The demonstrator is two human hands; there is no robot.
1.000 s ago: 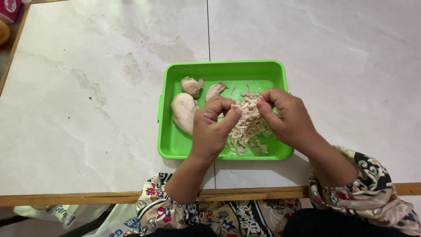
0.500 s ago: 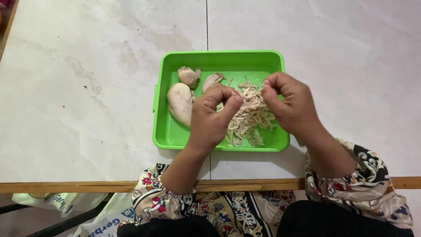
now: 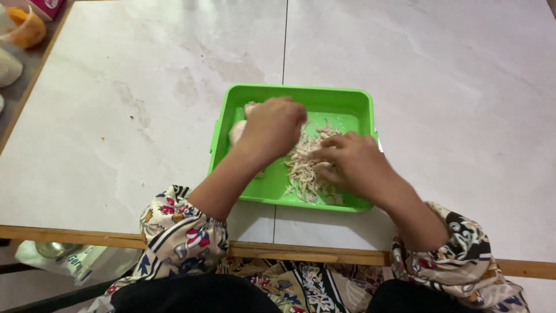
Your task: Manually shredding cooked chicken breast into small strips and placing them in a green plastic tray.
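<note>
Now my left hand (image 3: 272, 124) reaches over the whole chicken pieces (image 3: 237, 132) at the far left of the green tray (image 3: 341, 99), fingers curled down on them; whether they grip, I cannot tell. My right hand (image 3: 353, 162) rests, fingers loosely bent, on the shredded chicken (image 3: 304, 168) near the tray's middle.

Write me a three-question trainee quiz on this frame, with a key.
1. True or false: the green tray stands on the pale table.
2. Which hand is over the whole pieces of meat at the tray's left side? A) left hand B) right hand
3. Fill in: the right hand rests on the pile of ____ meat.

Key: 1 true. 2 A. 3 shredded. Whether either hand is gripping anything cannot be told from this view.
</note>
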